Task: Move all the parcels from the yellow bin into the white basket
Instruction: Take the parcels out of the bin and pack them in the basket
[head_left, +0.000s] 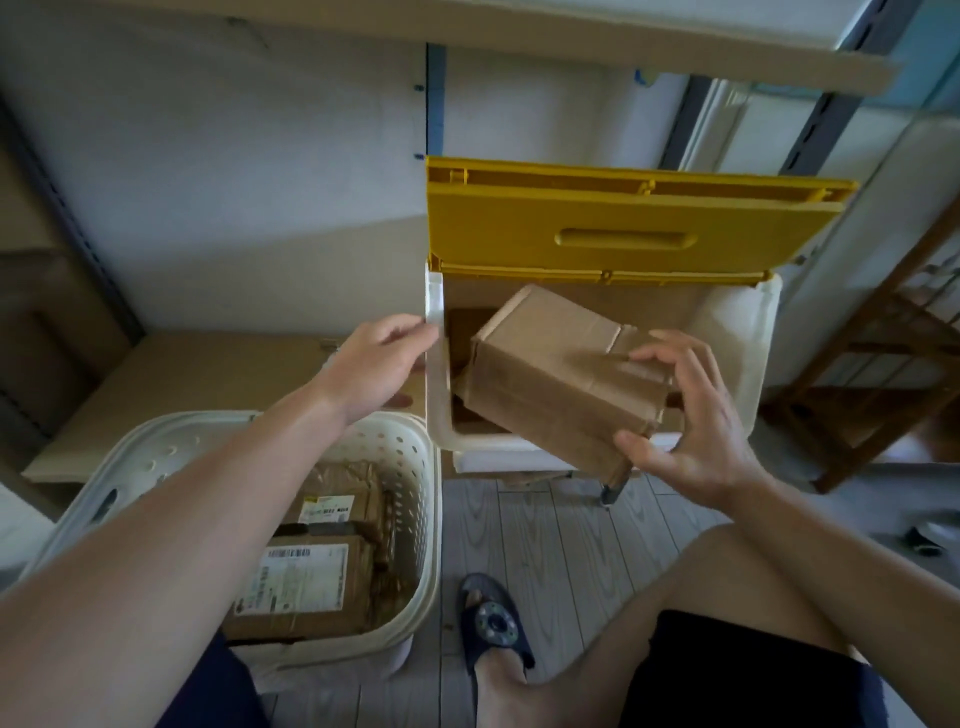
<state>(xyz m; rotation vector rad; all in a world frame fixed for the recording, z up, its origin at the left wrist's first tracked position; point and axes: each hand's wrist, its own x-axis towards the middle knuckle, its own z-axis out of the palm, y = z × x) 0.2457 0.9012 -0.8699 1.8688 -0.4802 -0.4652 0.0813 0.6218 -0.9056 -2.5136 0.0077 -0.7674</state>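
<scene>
The bin (435, 384) has white walls and a yellow lid (618, 223) flipped up at the back. A brown cardboard parcel (550, 374) sits tilted over the bin's front rim. My right hand (696, 431) grips the parcel's right end, thumb under its lower corner and fingers over its top. My left hand (379, 364) hovers with relaxed fingers at the bin's left wall, holding nothing. More brown cardboard shows deep inside the bin. The white perforated basket (410, 467) stands on the floor at the lower left with two labelled parcels (306, 582) inside.
A flat cardboard sheet (208, 374) lies on the low shelf behind the basket. A wooden rack (878, 374) stands to the right of the bin. My knee and slippered foot (493, 623) are on the wooden floor in front.
</scene>
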